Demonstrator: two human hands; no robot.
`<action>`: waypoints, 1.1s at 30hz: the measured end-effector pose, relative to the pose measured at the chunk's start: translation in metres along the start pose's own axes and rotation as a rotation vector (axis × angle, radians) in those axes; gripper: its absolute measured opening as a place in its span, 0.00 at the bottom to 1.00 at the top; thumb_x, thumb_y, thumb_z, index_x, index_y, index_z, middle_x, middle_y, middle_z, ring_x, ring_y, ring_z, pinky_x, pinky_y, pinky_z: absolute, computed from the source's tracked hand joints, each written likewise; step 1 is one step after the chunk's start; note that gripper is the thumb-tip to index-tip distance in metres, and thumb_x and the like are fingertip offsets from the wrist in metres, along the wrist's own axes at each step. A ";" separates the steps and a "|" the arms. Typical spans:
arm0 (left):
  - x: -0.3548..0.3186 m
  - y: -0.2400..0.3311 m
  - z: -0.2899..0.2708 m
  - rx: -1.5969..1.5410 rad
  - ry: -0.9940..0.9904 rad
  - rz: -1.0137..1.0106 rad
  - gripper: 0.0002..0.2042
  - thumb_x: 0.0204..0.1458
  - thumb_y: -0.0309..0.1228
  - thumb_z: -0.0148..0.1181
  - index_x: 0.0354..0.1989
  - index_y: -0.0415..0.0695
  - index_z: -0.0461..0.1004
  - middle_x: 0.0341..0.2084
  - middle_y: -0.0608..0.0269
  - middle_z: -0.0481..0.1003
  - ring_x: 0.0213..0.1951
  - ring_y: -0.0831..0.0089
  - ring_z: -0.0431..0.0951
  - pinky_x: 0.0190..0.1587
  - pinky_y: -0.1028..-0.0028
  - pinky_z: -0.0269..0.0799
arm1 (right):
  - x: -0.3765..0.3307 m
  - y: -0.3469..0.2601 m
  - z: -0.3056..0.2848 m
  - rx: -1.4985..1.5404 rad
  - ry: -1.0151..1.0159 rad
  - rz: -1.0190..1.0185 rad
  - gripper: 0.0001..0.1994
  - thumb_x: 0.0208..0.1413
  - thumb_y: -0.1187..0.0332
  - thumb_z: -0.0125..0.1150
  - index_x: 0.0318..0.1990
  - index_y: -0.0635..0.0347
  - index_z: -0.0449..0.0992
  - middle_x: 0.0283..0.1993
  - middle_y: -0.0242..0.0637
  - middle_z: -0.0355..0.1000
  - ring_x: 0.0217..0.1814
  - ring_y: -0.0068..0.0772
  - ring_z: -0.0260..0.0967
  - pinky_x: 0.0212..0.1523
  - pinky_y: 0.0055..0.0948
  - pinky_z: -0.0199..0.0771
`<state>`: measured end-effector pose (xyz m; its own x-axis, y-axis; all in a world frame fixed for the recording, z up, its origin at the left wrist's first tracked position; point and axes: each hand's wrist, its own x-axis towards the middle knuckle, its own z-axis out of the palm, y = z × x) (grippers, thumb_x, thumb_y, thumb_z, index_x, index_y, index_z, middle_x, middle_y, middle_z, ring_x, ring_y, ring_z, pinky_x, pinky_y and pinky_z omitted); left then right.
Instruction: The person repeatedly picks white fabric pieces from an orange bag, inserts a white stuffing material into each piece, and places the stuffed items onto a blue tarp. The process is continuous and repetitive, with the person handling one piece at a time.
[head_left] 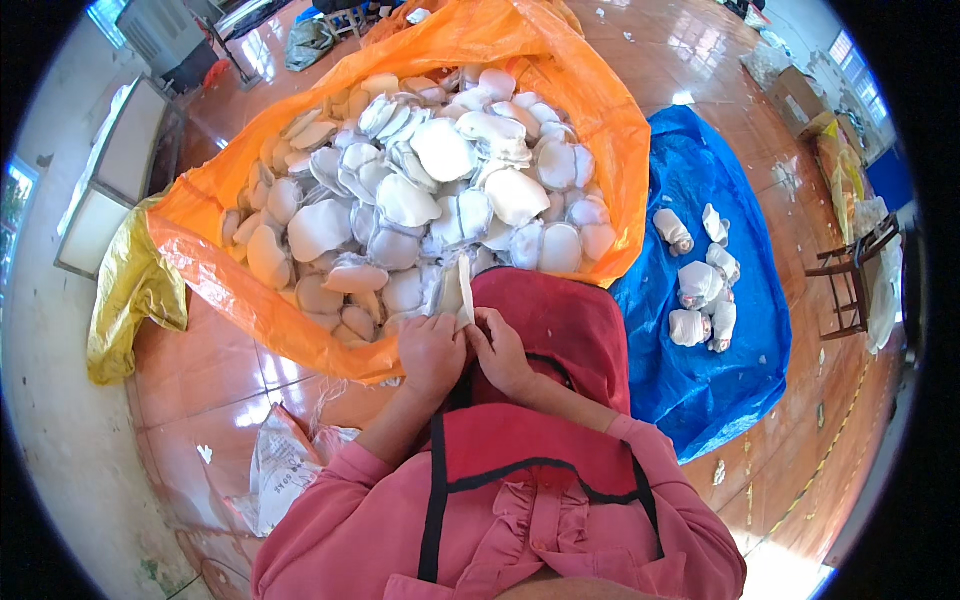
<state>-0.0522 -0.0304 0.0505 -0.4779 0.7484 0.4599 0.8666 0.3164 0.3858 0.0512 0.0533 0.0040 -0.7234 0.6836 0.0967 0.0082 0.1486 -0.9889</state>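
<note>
Head view: both hands meet just below the centre of the frame, over a red apron (545, 320) on the person's lap. The left hand (432, 352) and the right hand (500, 352) hold one white padded piece (465, 290) between them, fingers of each hand closed on its lower end. The piece stands nearly upright, seen edge-on as a narrow strip. Its long axis runs from the hands up toward the top of the frame, leaning slightly left, with the free end pointing at the heap above.

That heap fills the upper middle of the frame: many white moulded pads (430, 200) piled loose inside a wide-open orange plastic sack (590, 110). At right, a blue tarp (720, 380) lies on the glossy tiled floor (230, 380), carrying a few bundled stacks of pads (700, 290). A white woven bag (280, 465) lies crumpled at lower left.

The step in hand looks like checking or squaring up a single piece held at its base. The next move, by my judgement, calls for a steady two-handed pinch so the thin, floppy piece does not fold, and a clear reach toward either the sack or the tarp.
</note>
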 end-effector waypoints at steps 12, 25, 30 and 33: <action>0.001 -0.005 -0.006 -0.109 0.116 0.084 0.03 0.41 0.27 0.61 0.25 0.46 0.73 0.27 0.61 0.75 0.29 0.61 0.72 0.31 0.61 0.66 | 0.003 -0.001 -0.006 0.033 0.054 0.081 0.06 0.53 0.75 0.58 0.38 0.66 0.72 0.29 0.39 0.72 0.31 0.27 0.70 0.36 0.27 0.72; 0.025 -0.040 -0.032 -0.037 -0.289 0.854 0.07 0.38 0.34 0.63 0.28 0.52 0.76 0.31 0.76 0.75 0.30 0.76 0.71 0.31 0.72 0.62 | 0.002 -0.005 -0.011 -0.013 -0.111 -0.010 0.05 0.50 0.76 0.57 0.35 0.63 0.69 0.28 0.38 0.69 0.32 0.26 0.67 0.34 0.29 0.69; 0.034 -0.031 -0.045 0.050 -0.521 0.807 0.12 0.39 0.33 0.61 0.35 0.52 0.76 0.30 0.73 0.74 0.33 0.71 0.73 0.33 0.71 0.66 | 0.008 -0.005 -0.018 -0.043 -0.110 -0.006 0.05 0.49 0.75 0.57 0.34 0.63 0.69 0.27 0.39 0.69 0.30 0.27 0.67 0.33 0.29 0.70; 0.031 -0.038 -0.050 0.105 -0.748 0.783 0.12 0.40 0.33 0.60 0.37 0.51 0.76 0.31 0.71 0.73 0.36 0.68 0.74 0.35 0.69 0.71 | 0.007 -0.014 -0.014 -0.024 -0.220 -0.069 0.06 0.47 0.72 0.58 0.32 0.62 0.69 0.24 0.41 0.69 0.27 0.31 0.68 0.31 0.32 0.70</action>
<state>-0.1072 -0.0488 0.0904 0.3896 0.9184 -0.0688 0.9178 -0.3811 0.1112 0.0556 0.0655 0.0203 -0.8560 0.4993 0.1340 -0.0317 0.2082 -0.9776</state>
